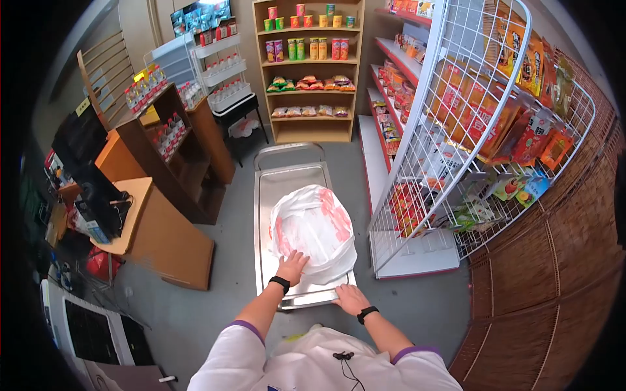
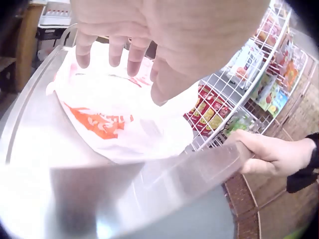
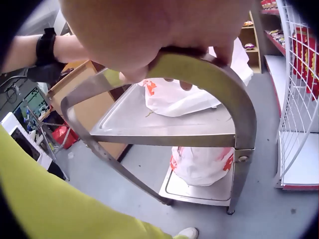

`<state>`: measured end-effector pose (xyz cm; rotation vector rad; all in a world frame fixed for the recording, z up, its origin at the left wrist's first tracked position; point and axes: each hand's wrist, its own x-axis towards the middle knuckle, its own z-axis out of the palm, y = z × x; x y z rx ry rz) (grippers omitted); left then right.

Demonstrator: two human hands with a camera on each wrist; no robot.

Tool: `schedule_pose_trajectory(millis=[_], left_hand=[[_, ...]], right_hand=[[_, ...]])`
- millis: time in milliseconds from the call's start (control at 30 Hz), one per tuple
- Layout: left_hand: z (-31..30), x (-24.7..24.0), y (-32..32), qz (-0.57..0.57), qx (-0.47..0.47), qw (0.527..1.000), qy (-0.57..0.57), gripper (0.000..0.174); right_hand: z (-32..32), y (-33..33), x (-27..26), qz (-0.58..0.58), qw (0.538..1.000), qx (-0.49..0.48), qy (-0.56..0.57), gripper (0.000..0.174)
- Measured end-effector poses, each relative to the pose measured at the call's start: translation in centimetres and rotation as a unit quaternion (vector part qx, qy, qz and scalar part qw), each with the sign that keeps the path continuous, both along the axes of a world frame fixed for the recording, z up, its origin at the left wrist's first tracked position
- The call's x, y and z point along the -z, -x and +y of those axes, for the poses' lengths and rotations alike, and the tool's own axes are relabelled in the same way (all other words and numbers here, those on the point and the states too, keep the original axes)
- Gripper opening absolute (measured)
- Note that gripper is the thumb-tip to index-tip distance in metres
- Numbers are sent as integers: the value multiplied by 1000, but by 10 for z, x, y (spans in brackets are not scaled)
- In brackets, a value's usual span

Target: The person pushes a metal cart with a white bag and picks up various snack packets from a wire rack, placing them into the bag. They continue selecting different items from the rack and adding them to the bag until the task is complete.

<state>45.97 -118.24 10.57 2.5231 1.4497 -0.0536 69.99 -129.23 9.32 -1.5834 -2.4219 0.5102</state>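
A metal cart [image 1: 264, 202] stands in front of me, and a white plastic bag [image 1: 317, 228] with red print sits on its top tray. My left hand [image 1: 293, 266] is at the near left side of the bag, its fingers extended over the plastic. In the left wrist view those fingers hang slightly bent above the bag's top and grip nothing. My right hand [image 1: 352, 299] grips the cart's near handle [image 3: 239, 94], fingers wrapped round the bar. Another white bag [image 3: 199, 167] with red print rests on the cart's lower shelf.
A wooden shelf [image 1: 313, 101] with snacks and canisters stands beyond the cart. To the right is a white wire rack [image 1: 450, 117] hung with snack packs. A wooden counter [image 1: 173, 228] and a dark shelf [image 1: 195, 173] with bottles stand left. Grey floor [image 1: 235, 260] surrounds the cart.
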Motion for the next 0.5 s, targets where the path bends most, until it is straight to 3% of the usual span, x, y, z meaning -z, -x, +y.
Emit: schedule_pose_trajectory(millis=[100, 200, 333, 400, 433, 500], left_hand=[[24, 20, -5, 102, 62, 993, -23, 75], [38, 32, -11, 121, 73, 990, 15, 74], [49, 56, -12, 147, 110, 983, -3, 47], [58, 58, -17, 227, 121, 965, 59, 45], [58, 60, -14, 221, 136, 965, 25, 28], [63, 63, -8, 210, 141, 967, 17, 25]], right_hand=[[-1, 1, -1, 2, 1000, 4, 8, 33], [0, 2, -2, -15, 999, 6, 29, 35], [0, 4, -5, -21, 999, 10, 47, 36], [1, 4, -1, -20, 999, 17, 39, 36], [1, 4, 1, -16, 999, 13, 38, 36], [0, 4, 4, -10, 999, 19, 27, 36]])
